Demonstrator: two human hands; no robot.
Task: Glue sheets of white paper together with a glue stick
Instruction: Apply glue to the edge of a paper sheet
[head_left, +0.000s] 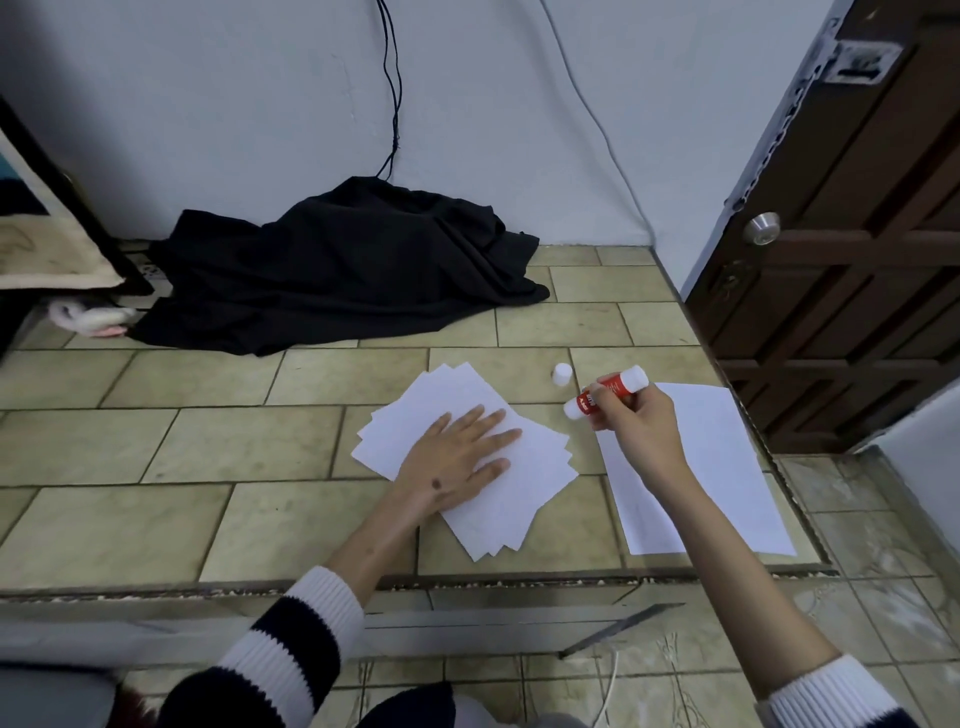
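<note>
1. The glue stick (607, 399) is held tilted above the tiled floor (156, 452), grasped in the grip of the right hand (636, 428), its red middle clasped and both white ends protruding.
2. The fanned stack of white paper (519, 499) is pressed flat by the left hand (460, 457), fingers straight.
3. A single sheet (727, 467) is seen beneath the right forearm.
4. The white cap (562, 374) stands just beyond the stick.

A home interior, shown by tiled floor (156, 452), panelled wooden door (852, 270) with knob (761, 227), heaped black cloth (343, 265), painted wall (208, 104)
</note>
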